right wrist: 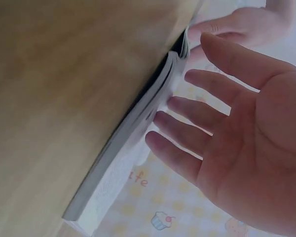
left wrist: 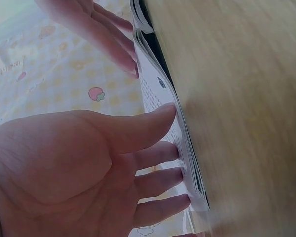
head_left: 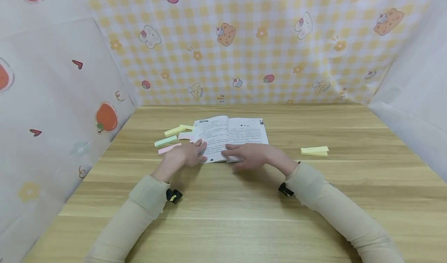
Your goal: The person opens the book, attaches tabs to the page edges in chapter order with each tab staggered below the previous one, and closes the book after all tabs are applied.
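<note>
An open book (head_left: 213, 133) with printed pages lies flat on the wooden table, its spine fold near the middle. My left hand (head_left: 187, 154) rests with spread, fairly straight fingers on the lower left page; in the left wrist view the thumb and fingertips touch the page (left wrist: 155, 89) near its edge. Over the lower right page, close to the fold, is my right hand (head_left: 253, 155), fingers extended. Seen from the right wrist, those fingertips (right wrist: 155, 140) are right at the page surface, and the thick page block (right wrist: 121, 143) shows beneath.
Several pastel sticky strips lie left of the book, among them a green strip (head_left: 165, 141), a pink strip (head_left: 169, 148) and a yellow strip (head_left: 174, 131). Yellow strips (head_left: 314, 150) sit on the table to the right. A checkered curtain (head_left: 244, 61) hangs behind the table (head_left: 223, 224).
</note>
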### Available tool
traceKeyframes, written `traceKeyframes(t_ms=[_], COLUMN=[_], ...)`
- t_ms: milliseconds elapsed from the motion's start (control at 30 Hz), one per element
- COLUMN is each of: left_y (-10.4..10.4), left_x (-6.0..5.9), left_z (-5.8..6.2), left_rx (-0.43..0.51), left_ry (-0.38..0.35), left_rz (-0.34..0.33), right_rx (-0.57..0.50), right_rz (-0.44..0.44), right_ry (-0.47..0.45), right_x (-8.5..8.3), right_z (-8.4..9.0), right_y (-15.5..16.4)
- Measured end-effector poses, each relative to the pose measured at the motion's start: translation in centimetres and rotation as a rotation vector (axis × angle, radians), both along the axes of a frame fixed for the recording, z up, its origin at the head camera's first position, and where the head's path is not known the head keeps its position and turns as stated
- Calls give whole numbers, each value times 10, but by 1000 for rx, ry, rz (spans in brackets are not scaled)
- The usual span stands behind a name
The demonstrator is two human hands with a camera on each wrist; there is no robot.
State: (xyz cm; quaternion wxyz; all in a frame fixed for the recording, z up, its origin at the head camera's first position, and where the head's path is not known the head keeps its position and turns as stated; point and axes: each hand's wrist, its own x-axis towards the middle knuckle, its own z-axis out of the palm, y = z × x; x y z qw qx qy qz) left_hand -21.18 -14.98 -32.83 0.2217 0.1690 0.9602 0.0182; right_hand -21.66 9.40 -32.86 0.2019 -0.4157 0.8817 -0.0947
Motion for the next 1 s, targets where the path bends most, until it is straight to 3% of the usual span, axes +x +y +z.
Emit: traceKeyframes(t_ms=[200, 1000], left_y=[1, 3], left_x=[0, 1], left_z=[1, -3], left_rx=[12, -1], left_ry=[-5, 1], left_rz=[7, 45], right_rx=[29, 102], right_rz=[-58, -140], right_ry=[-8, -9], right_x=[-13, -48], right_z=[3, 10], right_y=[-1, -10])
